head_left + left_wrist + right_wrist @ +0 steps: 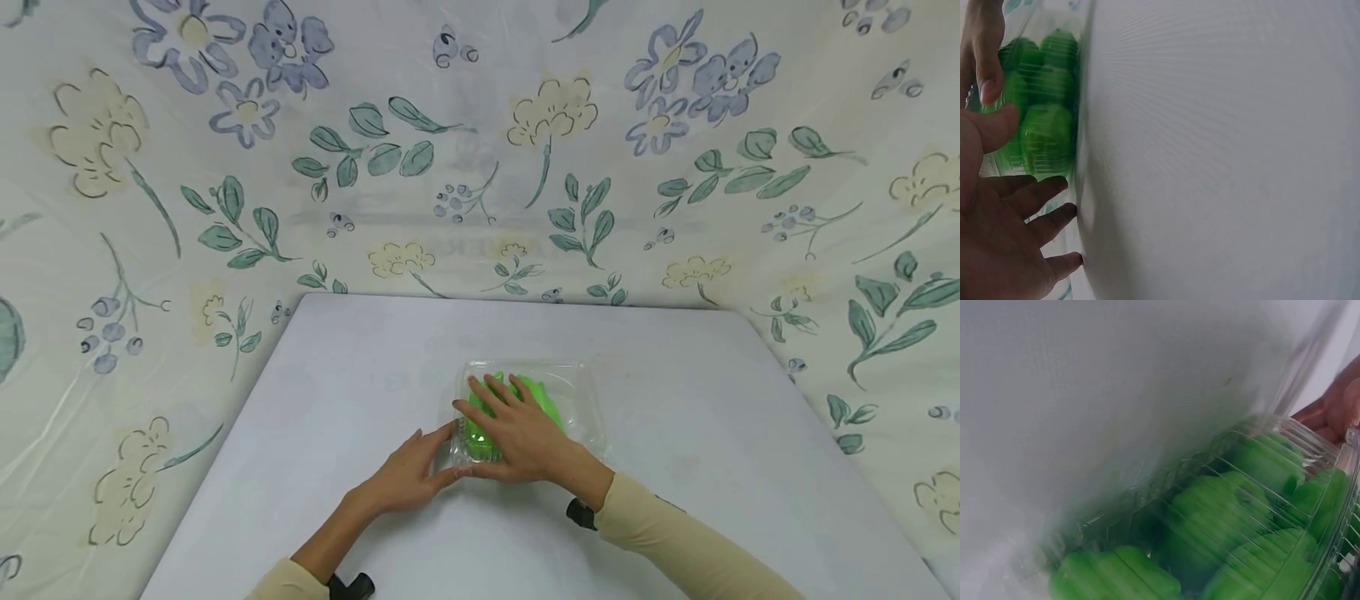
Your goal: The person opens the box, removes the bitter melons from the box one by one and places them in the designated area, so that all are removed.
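Observation:
A clear plastic clamshell box [579,404] with a ribbed side lies on the white table. Several green bell peppers [1216,512] show through its wall. My right hand [521,433] rests over the left part of the box, fingers spread across the lid and thumb at its front edge. My left hand [408,475] is at the box's front left corner, its thumb tip near the right thumb. In the left wrist view, the left hand [1007,240] has its fingers extended and spaced beside the end of the box, with the peppers [1047,137] just beyond its fingertips.
The white table [360,358] reaches around the box on all sides. A floral sheet [480,167] hangs behind the table and along both sides. Black wrist camera mounts [351,586] show below the wrists, near the tabletop.

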`<state>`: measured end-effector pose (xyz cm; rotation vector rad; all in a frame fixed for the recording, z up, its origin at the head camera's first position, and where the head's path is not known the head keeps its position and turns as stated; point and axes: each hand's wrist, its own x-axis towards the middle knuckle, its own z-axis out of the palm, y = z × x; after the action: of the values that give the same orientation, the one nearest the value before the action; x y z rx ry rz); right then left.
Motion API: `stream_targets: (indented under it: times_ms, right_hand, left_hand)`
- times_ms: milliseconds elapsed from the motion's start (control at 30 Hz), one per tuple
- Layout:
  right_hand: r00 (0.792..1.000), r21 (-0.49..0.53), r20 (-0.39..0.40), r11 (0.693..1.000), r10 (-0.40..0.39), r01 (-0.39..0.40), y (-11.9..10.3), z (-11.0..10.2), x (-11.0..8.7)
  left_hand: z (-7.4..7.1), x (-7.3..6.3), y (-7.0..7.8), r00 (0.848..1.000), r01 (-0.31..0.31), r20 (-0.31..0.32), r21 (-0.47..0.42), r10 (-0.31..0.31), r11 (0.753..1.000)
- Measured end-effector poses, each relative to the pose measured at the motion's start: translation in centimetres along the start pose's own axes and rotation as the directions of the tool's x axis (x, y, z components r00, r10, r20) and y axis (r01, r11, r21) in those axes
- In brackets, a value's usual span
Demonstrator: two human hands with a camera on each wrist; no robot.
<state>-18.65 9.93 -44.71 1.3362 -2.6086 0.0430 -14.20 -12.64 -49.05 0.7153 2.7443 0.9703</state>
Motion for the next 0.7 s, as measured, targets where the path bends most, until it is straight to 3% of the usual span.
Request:
stream_targets:
  times_ms: [300, 700]
  right_hand:
    - [1.0, -0.054, 0.024, 0.999, 0.006, -0.005, 0.2, 0.0, 0.0]
    - [0.998, -0.036, 0.064, 0.999, 0.024, -0.022, 0.2, -1.1, 0.0]
  left_hand:
    - [-0.6, -0.2, 0.3, 0.999, 0.021, 0.026, -0.041, -0.02, 0.999]
    - [-1.2, -0.4, 0.4, 0.998, 0.037, 0.055, -0.029, -0.035, 0.999]
